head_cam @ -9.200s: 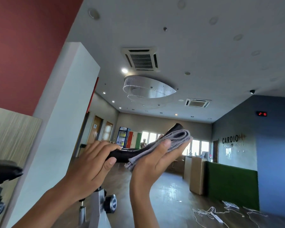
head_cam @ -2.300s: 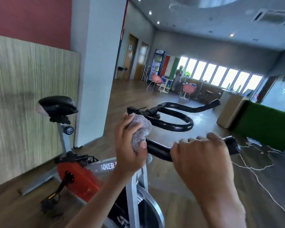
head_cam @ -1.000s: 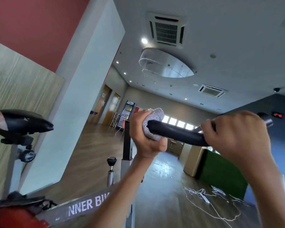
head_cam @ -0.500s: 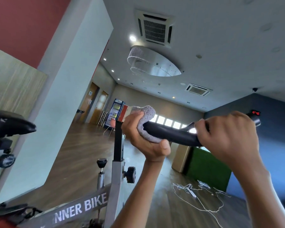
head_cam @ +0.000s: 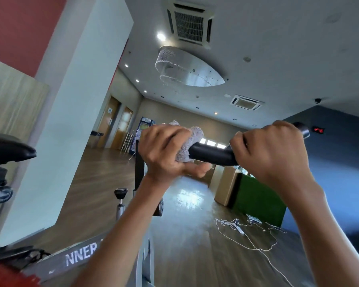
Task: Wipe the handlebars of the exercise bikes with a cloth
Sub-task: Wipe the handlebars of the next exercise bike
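A black handlebar of the exercise bike runs across the middle of the view at eye height. My left hand is closed around its left part with a grey cloth wrapped between palm and bar. My right hand grips the bar's right part bare, just short of its end cap. The bar's stretch under both hands is hidden.
The bike's grey frame and black stem rise below my left arm. A black saddle sits at the left edge beside a white pillar. White cables lie on the wooden floor near a green-fronted counter.
My left hand has rolled over the top of the bar with the cloth, which now bunches above and behind the bar. My right hand keeps its grip.
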`<action>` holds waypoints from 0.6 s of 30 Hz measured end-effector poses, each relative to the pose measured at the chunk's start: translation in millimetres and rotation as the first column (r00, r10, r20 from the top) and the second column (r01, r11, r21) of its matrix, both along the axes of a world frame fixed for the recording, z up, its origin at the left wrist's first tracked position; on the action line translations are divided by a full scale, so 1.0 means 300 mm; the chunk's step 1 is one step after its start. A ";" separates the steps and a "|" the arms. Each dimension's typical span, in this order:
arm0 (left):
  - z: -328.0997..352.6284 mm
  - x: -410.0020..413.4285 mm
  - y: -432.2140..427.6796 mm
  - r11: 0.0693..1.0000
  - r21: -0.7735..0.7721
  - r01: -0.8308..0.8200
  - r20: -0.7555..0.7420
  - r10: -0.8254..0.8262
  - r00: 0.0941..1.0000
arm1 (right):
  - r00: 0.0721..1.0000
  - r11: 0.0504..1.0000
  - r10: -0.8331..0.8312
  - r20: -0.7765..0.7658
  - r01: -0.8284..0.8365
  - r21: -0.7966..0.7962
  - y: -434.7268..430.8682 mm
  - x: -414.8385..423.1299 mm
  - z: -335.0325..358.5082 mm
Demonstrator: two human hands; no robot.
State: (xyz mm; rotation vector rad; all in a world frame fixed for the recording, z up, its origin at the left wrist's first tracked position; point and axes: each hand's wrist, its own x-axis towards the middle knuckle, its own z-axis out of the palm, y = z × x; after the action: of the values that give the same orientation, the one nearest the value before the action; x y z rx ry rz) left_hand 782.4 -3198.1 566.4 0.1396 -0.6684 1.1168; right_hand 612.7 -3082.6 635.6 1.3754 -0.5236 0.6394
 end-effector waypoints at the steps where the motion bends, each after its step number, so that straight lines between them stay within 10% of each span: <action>1: -0.001 0.012 0.002 1.000 0.018 -0.002 0.015 0.002 1.000 | 1.000 1.000 0.021 -0.006 -0.021 0.008 0.003 0.001 -0.001; 12: -0.002 -0.030 0.110 0.940 0.151 -0.306 0.192 0.275 0.942 | 0.995 0.996 0.093 -0.034 -0.092 0.004 0.000 -0.005 -0.001; 18: -0.008 0.077 -0.005 0.995 0.104 0.003 0.219 -0.026 0.975 | 0.997 0.994 0.079 0.004 -0.079 0.071 0.016 -0.001 -0.003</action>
State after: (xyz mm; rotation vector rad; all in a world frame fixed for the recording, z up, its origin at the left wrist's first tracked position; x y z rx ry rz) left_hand 805.5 -3199.4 563.9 0.1004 -0.9244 1.0933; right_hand 612.4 -3077.7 634.7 1.4689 -0.4984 0.6912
